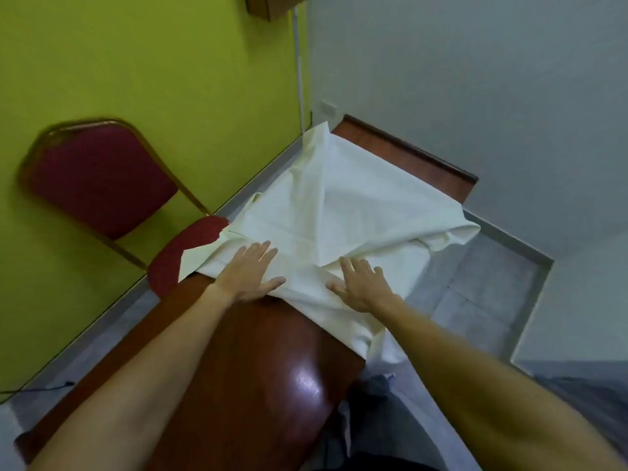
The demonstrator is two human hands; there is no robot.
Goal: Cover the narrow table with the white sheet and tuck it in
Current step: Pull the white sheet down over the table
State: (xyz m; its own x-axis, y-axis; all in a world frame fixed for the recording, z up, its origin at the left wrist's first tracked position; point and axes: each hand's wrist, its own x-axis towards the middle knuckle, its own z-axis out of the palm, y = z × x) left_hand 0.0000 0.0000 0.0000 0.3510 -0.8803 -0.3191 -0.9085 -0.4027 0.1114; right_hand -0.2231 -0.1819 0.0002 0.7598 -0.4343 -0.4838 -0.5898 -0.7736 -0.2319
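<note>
A white sheet (343,205) lies crumpled and partly spread over the middle of the narrow, glossy reddish-brown table (258,362). Its corners hang off both long sides; the near end and a strip at the far end of the table are bare. My left hand (249,275) lies flat on the sheet's near left edge, fingers straight. My right hand (362,285) lies flat on the sheet's near right part, fingers spread.
A red padded chair (98,178) with a gold frame stands at the left against the green wall; one sheet corner rests on its seat. A grey wall is at the right. Grey tiled floor (475,287) runs along both sides of the table.
</note>
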